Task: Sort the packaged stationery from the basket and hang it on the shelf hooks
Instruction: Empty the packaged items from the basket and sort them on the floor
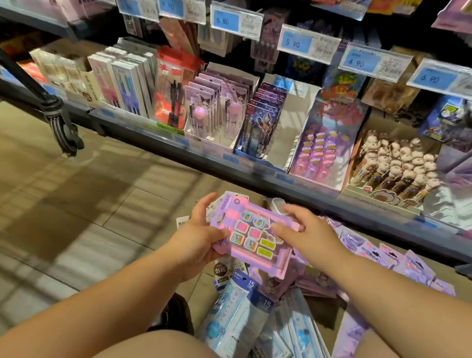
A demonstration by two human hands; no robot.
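A pink and purple pack of small erasers (252, 237) is held flat between both hands above a pile of packs on the floor. My left hand (198, 241) grips its left edge, thumb on the front. My right hand (305, 229) pinches its right edge, fingers curled over the top. Below lie blue and white 15 cm ruler packs (241, 308) and purple carded packs (391, 260). No basket shows in view. Hooks with blue price tags (297, 41) run along the shelf above, hung with carded items.
The bottom shelf (226, 162) holds display boxes: purple pen cards (218, 102), dark blue pen cards (263, 120), pink erasers (324, 148), plush-topped pens (396, 162). A black trolley wheel (66, 133) stands on the tiled floor at left. My knees fill the lower edge.
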